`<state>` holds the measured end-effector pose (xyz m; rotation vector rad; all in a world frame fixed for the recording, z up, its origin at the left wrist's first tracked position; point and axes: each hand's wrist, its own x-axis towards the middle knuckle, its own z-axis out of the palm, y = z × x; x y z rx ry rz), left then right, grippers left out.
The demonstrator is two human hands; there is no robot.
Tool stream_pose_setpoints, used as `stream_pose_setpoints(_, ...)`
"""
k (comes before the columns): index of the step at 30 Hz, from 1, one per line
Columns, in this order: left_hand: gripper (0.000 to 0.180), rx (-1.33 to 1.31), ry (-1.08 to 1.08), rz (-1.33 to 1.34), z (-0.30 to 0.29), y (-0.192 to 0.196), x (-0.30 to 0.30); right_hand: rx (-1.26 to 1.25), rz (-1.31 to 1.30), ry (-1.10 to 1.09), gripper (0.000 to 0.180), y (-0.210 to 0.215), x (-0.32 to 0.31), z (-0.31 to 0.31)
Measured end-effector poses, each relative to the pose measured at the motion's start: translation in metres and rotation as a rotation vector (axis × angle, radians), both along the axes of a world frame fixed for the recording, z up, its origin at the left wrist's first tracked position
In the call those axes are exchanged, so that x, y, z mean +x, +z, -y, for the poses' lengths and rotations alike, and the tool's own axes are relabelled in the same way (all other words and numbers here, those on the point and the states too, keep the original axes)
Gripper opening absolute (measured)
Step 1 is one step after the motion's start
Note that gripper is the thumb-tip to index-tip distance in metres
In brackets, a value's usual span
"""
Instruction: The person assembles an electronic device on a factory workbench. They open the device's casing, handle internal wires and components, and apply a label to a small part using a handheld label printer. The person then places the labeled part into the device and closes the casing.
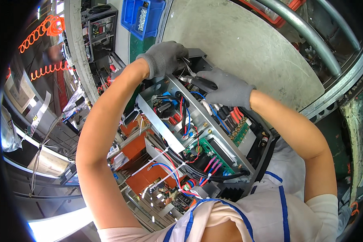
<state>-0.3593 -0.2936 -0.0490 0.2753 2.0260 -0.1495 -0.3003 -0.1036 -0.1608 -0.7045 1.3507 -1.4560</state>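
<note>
An open metal electronics chassis [226, 137] lies in front of me, full of wiring and green circuit boards. At its far end my left hand [165, 58], in a grey glove, has its fingers closed by some thin wires or ends [186, 61]; what it pinches is too small to make out. My right hand [226, 88], gloved alike, curls around a black-handled tool [205, 83] beside the left hand; its exact kind is unclear. Below the hands run blue wires [217, 115] and red-sleeved leads [234, 115]. White cable ties [165, 177] stick out from a near-side harness.
A blue bin [151, 20] with small metal parts in its compartment sits beyond the left hand. A pale worktop [246, 36] spreads behind the chassis, with metal rails [310, 32] at the far right. Orange coiled hoses [48, 32] hang at the far left.
</note>
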Motion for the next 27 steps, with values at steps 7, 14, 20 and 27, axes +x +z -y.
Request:
stream_pose_setpoints(7, 0.019, 0.055, -0.065, -0.064, 0.007, 0.0, 0.004, 0.075, -0.254, -0.028, 0.064, 0.02, 0.003, -0.006)
stream_pose_setpoints(14, 0.017, -0.06, -0.058, -0.056, -0.007, 0.01, 0.0, 0.078, -0.272, -0.12, 0.058, 0.029, 0.016, -0.006)
stream_pose_setpoints(20, 0.016, -0.083, -0.108, -0.027, -0.011, 0.004, 0.0, 0.066, 0.259, 0.152, 0.048, 0.028, -0.003, -0.003)
stream_pose_setpoints(27, 0.016, -0.041, -0.224, -0.037, -0.012, -0.001, 0.0, 0.103, 0.0, 0.039, 0.044, 0.033, -0.002, 0.0)
